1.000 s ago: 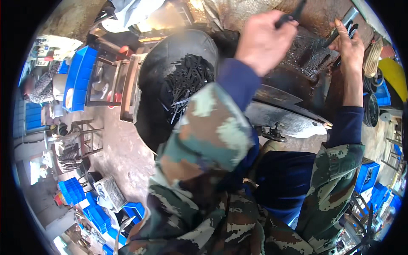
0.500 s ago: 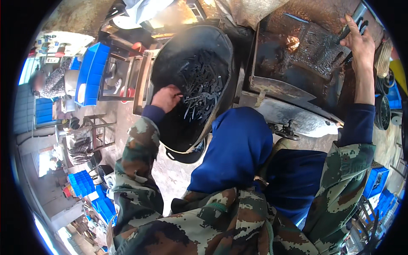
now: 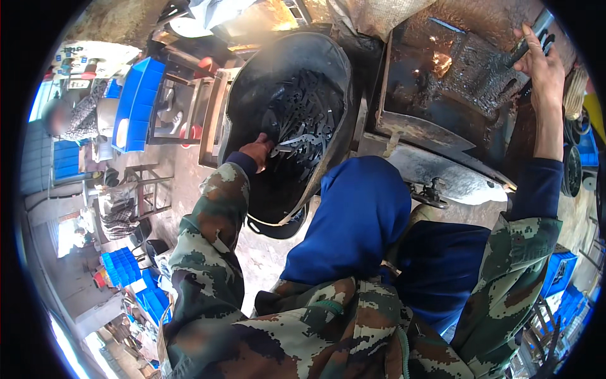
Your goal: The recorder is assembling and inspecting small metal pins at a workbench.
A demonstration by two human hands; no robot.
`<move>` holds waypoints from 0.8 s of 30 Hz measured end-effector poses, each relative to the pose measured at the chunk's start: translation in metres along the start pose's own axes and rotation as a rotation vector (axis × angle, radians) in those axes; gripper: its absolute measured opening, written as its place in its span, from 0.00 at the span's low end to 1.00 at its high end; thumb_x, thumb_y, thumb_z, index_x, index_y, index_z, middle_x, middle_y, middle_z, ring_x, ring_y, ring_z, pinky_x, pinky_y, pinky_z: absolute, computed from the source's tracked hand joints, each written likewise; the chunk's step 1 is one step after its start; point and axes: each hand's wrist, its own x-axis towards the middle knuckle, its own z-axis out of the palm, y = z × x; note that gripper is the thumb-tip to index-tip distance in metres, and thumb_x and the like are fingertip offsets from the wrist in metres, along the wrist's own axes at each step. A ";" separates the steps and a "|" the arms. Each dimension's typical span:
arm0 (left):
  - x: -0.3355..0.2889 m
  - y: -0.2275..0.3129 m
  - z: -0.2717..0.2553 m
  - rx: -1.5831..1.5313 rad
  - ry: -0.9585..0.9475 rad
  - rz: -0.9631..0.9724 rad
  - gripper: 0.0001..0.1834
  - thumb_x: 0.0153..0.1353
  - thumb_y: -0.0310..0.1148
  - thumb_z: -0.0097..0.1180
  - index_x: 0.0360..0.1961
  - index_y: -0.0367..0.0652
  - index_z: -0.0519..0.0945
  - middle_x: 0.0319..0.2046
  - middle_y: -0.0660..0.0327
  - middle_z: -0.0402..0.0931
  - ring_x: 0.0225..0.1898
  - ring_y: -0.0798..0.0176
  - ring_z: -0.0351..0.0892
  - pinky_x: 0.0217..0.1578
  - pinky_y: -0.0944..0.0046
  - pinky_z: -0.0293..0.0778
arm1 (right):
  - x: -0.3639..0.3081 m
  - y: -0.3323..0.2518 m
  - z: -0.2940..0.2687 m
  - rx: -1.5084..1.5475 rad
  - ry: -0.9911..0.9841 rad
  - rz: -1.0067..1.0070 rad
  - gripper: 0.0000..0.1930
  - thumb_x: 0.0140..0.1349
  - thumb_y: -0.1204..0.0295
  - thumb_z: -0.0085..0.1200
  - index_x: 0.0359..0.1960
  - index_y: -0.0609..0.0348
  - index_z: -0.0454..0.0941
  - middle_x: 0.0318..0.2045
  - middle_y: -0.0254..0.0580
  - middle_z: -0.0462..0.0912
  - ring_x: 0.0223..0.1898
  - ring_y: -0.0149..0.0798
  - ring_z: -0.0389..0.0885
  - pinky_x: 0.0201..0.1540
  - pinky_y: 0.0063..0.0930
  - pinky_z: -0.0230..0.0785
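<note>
A deep black oval tub stands in front of me, with a heap of thin dark metal pieces lying in it. My left hand reaches over the tub's near left side. Its fingers are closed at the edge of the heap, beside a pale flat piece; what they pinch is hidden. Off to the far right, my right hand is closed around something dark by a metal bar, its index finger raised. I cannot make out that dark thing. Left of this hand lies a wet, dirty metal tray.
A valve handwheel sits below the tray, close to my knees. Blue bins rest on a stand at the left, beside a wooden frame. Farther left is another person. A smaller black tub is partly under the large one.
My left hand has turned and dipped slightly toward the near edge of the heap. The right hand stays by the bar. The whole view has shifted a little.
</note>
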 end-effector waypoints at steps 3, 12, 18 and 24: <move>0.000 -0.003 0.000 0.019 -0.044 0.024 0.29 0.50 0.27 0.64 0.56 0.50 0.75 0.62 0.51 0.63 0.52 0.39 0.78 0.52 0.48 0.76 | 0.001 -0.001 -0.001 -0.007 -0.037 -0.019 0.27 0.64 0.53 0.61 0.51 0.68 0.78 0.16 0.22 0.62 0.20 0.22 0.68 0.28 0.17 0.68; 0.000 -0.018 -0.002 -0.120 -0.052 0.193 0.30 0.47 0.28 0.71 0.54 0.43 0.75 0.55 0.51 0.69 0.53 0.40 0.75 0.51 0.49 0.75 | 0.002 -0.001 -0.001 0.014 -0.034 -0.009 0.25 0.65 0.54 0.60 0.50 0.67 0.79 0.16 0.21 0.62 0.19 0.22 0.67 0.29 0.18 0.67; -0.011 0.004 -0.002 -0.093 0.011 0.186 0.30 0.47 0.30 0.71 0.54 0.40 0.75 0.50 0.51 0.73 0.52 0.40 0.76 0.50 0.49 0.75 | -0.001 -0.003 -0.001 0.015 -0.035 0.003 0.26 0.65 0.55 0.61 0.52 0.67 0.78 0.17 0.21 0.64 0.19 0.21 0.67 0.28 0.17 0.68; -0.021 0.005 0.009 -0.062 0.035 0.202 0.32 0.46 0.32 0.73 0.53 0.44 0.73 0.50 0.53 0.70 0.47 0.41 0.78 0.44 0.49 0.77 | 0.004 0.001 -0.004 0.006 -0.038 -0.003 0.25 0.65 0.56 0.61 0.52 0.67 0.77 0.18 0.22 0.67 0.19 0.21 0.67 0.26 0.17 0.68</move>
